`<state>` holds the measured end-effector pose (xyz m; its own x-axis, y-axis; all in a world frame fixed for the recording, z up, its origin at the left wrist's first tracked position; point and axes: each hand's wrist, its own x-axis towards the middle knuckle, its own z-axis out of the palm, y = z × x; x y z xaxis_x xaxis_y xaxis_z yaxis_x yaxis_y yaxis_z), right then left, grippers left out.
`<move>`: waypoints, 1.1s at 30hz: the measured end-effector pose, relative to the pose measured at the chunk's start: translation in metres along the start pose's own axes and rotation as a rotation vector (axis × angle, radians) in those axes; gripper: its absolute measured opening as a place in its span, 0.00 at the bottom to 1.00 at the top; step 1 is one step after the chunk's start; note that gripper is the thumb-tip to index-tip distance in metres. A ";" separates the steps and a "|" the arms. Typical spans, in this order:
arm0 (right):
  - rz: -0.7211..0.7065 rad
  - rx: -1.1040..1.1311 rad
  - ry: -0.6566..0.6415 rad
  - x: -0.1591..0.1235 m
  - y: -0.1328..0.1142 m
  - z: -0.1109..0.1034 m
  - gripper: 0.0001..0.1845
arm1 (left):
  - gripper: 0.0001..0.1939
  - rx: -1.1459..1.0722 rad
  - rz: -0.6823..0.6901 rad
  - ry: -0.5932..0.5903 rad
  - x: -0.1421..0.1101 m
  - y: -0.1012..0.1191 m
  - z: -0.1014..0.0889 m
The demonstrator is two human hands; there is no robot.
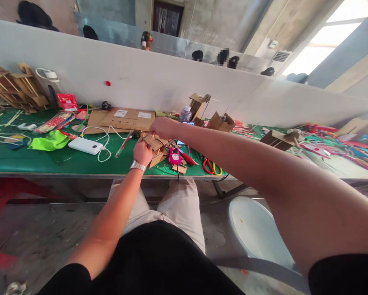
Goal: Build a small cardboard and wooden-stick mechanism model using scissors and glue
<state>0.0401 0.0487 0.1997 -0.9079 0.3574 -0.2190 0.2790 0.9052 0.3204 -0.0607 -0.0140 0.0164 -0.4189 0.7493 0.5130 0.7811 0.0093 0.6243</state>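
In front of me on the green table stands a small brown cardboard construction [157, 156] with cut edges. My left hand [143, 152], wearing a metal watch, grips its left side with closed fingers. Just above its far edge is my right hand [163, 128], curled closed; its fingertips are hidden, so what they pinch cannot be made out. Close by on the right lie a pink case with a cartoon figure [174, 156], a red-handled tool [188, 159] and scissors with red and yellow handles [217, 169]. Cardboard scraps [179, 168] surround them.
A white power bank [85, 145] with cables and a bright green bag [50, 140] lie left. Flat cardboard [127, 119] and a plastic bottle [185, 114] stand behind, before a white partition [79, 78]. Right are cardboard models [277, 139]; a white stool [254, 225] stands below.
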 end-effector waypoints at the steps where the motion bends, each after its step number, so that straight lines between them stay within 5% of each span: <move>1: 0.001 0.005 -0.001 0.002 0.001 0.000 0.22 | 0.24 -0.002 0.001 0.001 0.000 0.000 0.001; 12: 0.001 0.063 -0.050 0.020 0.012 -0.003 0.30 | 0.23 0.002 0.001 0.010 -0.002 -0.004 0.005; 22: 0.051 0.016 -0.011 0.019 -0.002 0.000 0.13 | 0.24 0.022 -0.013 -0.002 0.001 -0.005 0.001; 33: 0.126 0.121 0.043 0.021 0.013 0.004 0.17 | 0.21 0.021 -0.015 0.012 -0.001 -0.007 0.002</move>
<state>0.0262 0.0682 0.1959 -0.8753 0.4617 -0.1438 0.4244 0.8760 0.2293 -0.0646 -0.0135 0.0101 -0.4365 0.7408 0.5107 0.7839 0.0345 0.6200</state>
